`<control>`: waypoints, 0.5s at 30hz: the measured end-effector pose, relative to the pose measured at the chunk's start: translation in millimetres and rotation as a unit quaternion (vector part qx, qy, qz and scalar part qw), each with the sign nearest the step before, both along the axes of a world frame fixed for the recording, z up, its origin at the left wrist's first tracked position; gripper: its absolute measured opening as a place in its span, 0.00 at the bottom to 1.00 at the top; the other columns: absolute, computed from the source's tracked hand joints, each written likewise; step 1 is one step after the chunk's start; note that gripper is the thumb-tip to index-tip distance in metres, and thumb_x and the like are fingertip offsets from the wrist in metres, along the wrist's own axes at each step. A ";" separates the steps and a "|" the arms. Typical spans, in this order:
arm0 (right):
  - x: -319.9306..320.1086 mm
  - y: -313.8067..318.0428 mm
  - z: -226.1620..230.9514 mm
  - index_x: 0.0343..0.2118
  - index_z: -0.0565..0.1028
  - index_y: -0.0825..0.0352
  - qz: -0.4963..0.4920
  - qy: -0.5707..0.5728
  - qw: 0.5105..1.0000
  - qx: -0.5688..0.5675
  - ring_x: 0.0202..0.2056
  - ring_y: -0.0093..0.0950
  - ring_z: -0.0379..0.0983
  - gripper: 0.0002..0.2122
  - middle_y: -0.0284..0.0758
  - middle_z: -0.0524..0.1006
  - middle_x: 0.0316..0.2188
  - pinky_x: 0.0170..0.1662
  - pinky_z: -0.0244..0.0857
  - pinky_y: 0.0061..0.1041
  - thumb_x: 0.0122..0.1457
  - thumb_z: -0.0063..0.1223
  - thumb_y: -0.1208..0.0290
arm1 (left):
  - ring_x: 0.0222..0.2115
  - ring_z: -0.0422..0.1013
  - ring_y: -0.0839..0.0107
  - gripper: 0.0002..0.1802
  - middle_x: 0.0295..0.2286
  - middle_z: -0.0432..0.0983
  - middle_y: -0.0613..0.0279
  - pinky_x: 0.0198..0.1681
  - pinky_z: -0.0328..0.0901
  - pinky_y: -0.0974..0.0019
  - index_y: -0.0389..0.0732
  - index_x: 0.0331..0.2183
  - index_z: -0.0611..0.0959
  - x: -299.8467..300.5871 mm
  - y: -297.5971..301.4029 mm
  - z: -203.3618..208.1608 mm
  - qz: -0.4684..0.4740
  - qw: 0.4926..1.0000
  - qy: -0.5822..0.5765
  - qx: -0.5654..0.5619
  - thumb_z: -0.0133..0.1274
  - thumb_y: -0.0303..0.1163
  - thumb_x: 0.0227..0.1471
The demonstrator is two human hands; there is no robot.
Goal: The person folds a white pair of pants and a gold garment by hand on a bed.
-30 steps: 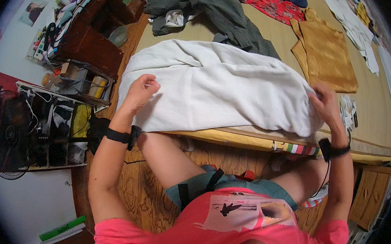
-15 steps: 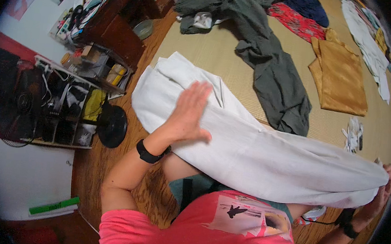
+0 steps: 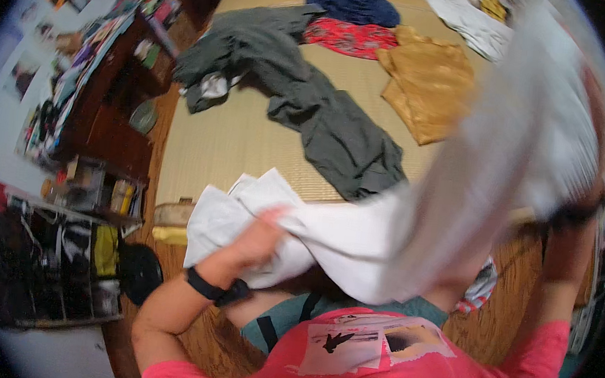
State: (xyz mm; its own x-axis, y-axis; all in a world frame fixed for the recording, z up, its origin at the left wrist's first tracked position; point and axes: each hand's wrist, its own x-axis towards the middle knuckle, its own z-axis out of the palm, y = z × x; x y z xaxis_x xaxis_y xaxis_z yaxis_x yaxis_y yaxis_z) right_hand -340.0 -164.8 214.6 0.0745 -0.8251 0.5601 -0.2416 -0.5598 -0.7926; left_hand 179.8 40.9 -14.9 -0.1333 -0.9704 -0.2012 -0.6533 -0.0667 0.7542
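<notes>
Above the tatami mat point(image 3: 249, 141), a white cloth point(image 3: 400, 219) was held stretched and blurred between both hands. The left hand point(image 3: 258, 239) was closed on its lower end; the right hand's grip was hidden by cloth.

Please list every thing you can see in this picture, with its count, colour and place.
white cloth: one, white, held up between both hands, blurred on the right
grey garment: one, dark grey, spread on the mat
mat: one, tan, under the clothes
red garment: one, red patterned, far on the mat
blue garment: one, dark blue, beyond the red one
mustard garment: one, yellow-brown, right of the grey one
wooden shelf: one, dark brown, cluttered, at left
left hand: grips the cloth's lower end, black wristband
right hand: raised, mostly hidden behind the cloth
</notes>
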 end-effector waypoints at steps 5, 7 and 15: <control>97.7 -130.1 83.3 0.52 0.68 0.69 0.076 0.026 0.994 -0.075 0.57 0.34 0.66 0.23 0.41 0.66 0.57 0.60 0.61 0.34 0.63 0.54 0.56 | 0.44 0.76 0.60 0.21 0.44 0.78 0.57 0.48 0.72 0.55 0.37 0.52 0.74 91.4 -144.9 119.2 0.180 0.843 0.500 -0.085 0.43 0.41 0.66; 107.2 -175.1 57.4 0.53 0.68 0.68 0.124 0.051 0.989 -0.065 0.57 0.34 0.65 0.23 0.41 0.66 0.58 0.59 0.61 0.34 0.62 0.54 0.55 | 0.57 0.66 0.59 0.36 0.58 0.65 0.51 0.58 0.63 0.55 0.37 0.63 0.61 107.4 -166.6 127.8 0.262 0.897 0.263 -0.238 0.54 0.43 0.61; 122.3 -86.8 -255.5 0.63 0.59 0.70 -0.124 0.539 0.832 0.029 0.60 0.46 0.63 0.44 0.55 0.68 0.56 0.59 0.61 0.42 0.50 0.61 0.43 | 0.66 0.41 0.34 0.55 0.66 0.39 0.35 0.65 0.49 0.43 0.49 0.65 0.60 -72.7 -137.7 14.4 -0.105 0.964 -0.148 -0.194 0.71 0.43 0.39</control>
